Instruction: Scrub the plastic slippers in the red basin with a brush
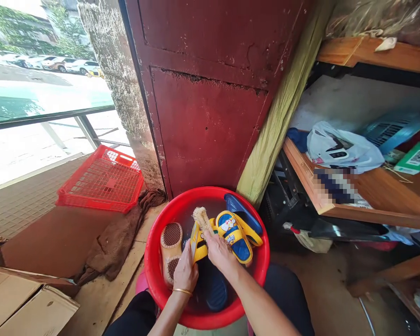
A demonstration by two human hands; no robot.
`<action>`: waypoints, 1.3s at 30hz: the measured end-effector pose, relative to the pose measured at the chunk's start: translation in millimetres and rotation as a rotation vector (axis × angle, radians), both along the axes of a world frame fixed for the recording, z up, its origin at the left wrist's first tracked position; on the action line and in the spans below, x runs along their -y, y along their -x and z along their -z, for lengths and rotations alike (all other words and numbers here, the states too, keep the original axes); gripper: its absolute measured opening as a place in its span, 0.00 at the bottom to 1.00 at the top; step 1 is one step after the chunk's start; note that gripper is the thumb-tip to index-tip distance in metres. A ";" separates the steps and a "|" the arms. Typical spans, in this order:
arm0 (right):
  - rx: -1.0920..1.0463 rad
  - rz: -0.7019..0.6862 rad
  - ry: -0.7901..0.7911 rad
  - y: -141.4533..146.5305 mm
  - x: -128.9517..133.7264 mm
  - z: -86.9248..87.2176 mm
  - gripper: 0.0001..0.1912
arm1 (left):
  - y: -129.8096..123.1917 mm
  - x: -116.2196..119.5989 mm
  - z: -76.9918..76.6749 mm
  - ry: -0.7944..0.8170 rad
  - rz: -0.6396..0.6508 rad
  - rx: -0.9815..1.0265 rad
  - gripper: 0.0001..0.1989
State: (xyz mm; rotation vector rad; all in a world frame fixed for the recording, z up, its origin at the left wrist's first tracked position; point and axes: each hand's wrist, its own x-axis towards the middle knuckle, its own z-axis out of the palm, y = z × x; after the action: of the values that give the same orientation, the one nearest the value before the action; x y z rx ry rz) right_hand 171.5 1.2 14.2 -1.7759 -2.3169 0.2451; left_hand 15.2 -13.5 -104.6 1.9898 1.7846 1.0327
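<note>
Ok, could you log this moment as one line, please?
left hand: yellow slipper | right hand: bristle brush | over: red basin

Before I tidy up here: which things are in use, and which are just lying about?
In use: yellow slipper in left hand, bristle brush in right hand, red basin, other slippers.
Lying about: red crate, brown cloth, cardboard box, white plastic bag.

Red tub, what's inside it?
The red tub holds a yellow-and-blue slipper, a tan slipper, a blue slipper and a brush. The hands cover its middle, so that part is hidden.
</note>
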 end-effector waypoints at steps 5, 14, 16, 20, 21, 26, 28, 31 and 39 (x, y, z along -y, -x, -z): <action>0.094 -0.067 0.080 -15.6 27.0 11.9 0.38 | 4.1 -2.3 -15.6 0.099 -0.102 0.033 0.37; -0.031 -0.072 0.003 -15.1 31.6 2.2 0.34 | 20.9 -4.4 -48.2 0.266 -0.063 0.272 0.38; -0.085 -0.089 -0.045 -10.6 20.4 -5.5 0.31 | 23.6 -5.1 -46.5 0.257 -0.032 0.399 0.39; -0.125 -0.107 -0.041 -15.7 25.0 6.4 0.31 | 26.5 -7.7 -46.8 0.214 -0.066 0.707 0.40; -0.123 -0.093 -0.001 -21.2 31.1 14.4 0.31 | 27.6 -8.3 -48.9 0.223 -0.077 0.790 0.40; -0.248 -0.033 0.154 -48.4 59.3 50.1 0.35 | 35.0 -12.2 -63.6 0.385 -0.225 1.118 0.39; -0.373 -0.034 0.101 -45.2 58.6 50.8 0.36 | 34.4 -13.6 -66.8 0.449 -0.260 1.157 0.32; -0.467 -0.069 0.034 -27.9 46.3 37.0 0.33 | 27.9 -14.1 -68.2 0.531 -0.226 1.157 0.22; -0.415 -0.200 0.098 -30.2 89.1 20.4 0.26 | 30.8 -15.4 -73.4 0.704 -0.243 1.309 0.26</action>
State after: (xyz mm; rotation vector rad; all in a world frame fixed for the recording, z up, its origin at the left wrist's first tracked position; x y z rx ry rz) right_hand 201.7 -87.9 -6.2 -1.3669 -2.2005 0.6989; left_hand -15.7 2.0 -31.2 0.4036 1.2695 1.1083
